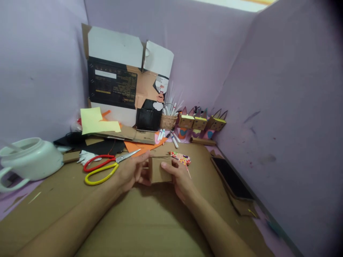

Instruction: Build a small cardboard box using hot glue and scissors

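Note:
Both of my hands hold a small brown cardboard box just above a cardboard sheet that covers the table. My left hand grips the box's left side, fingers curled round it. My right hand closes on the right side, its thumb lying over the top edge. Scissors with red and yellow handles lie just left of my left hand. A small patterned strip lies right behind the box.
A white jar stands at the left edge. A dark phone lies to the right. At the back stand an opened printed carton, a basket of pens, several small cardboard figures, plus yellow, orange and black paper. Purple walls enclose the space.

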`<state>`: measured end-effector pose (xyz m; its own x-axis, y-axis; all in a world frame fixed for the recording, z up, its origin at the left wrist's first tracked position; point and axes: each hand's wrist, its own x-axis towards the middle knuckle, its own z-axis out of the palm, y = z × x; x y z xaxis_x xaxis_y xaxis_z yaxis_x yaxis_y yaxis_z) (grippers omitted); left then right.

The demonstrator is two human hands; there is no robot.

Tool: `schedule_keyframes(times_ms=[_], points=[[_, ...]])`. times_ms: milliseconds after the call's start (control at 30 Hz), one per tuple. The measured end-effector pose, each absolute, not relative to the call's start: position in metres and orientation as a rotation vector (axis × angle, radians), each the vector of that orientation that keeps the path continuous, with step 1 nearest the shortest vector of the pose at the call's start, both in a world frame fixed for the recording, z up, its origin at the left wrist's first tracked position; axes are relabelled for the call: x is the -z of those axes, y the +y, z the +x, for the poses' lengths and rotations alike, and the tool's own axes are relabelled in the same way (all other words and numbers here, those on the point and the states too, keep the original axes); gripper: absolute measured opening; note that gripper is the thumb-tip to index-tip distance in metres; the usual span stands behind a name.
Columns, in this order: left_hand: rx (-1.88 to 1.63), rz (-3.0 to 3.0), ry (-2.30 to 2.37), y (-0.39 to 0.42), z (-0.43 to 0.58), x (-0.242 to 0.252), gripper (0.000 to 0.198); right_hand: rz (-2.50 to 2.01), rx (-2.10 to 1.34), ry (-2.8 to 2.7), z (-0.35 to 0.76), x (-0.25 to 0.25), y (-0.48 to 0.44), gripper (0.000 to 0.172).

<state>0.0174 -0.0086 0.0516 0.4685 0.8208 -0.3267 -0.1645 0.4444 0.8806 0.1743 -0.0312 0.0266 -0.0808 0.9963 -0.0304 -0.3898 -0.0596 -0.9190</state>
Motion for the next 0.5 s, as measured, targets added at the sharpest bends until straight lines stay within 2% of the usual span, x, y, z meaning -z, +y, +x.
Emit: schedule_keyframes(times_ms=[67, 233, 500], points=[[-0.808, 1.010, 0.934, -0.012, 0.020, -0.051, 0.049, -0.923, -1.427, -0.917, 0.175, -0.024, -0.029, 0.031], [-0.894, 1.044, 1.034, -0.018, 0.030, -0.047, 0.039, -0.922, -1.448, -0.903, 0.176, -0.020, -0.029, 0.018], [-1.029, 1.061, 1.101, -0.020, 0.037, -0.040, 0.033, -0.962, -1.407, -0.889, 0.170, -0.021, -0.033, 0.013]])
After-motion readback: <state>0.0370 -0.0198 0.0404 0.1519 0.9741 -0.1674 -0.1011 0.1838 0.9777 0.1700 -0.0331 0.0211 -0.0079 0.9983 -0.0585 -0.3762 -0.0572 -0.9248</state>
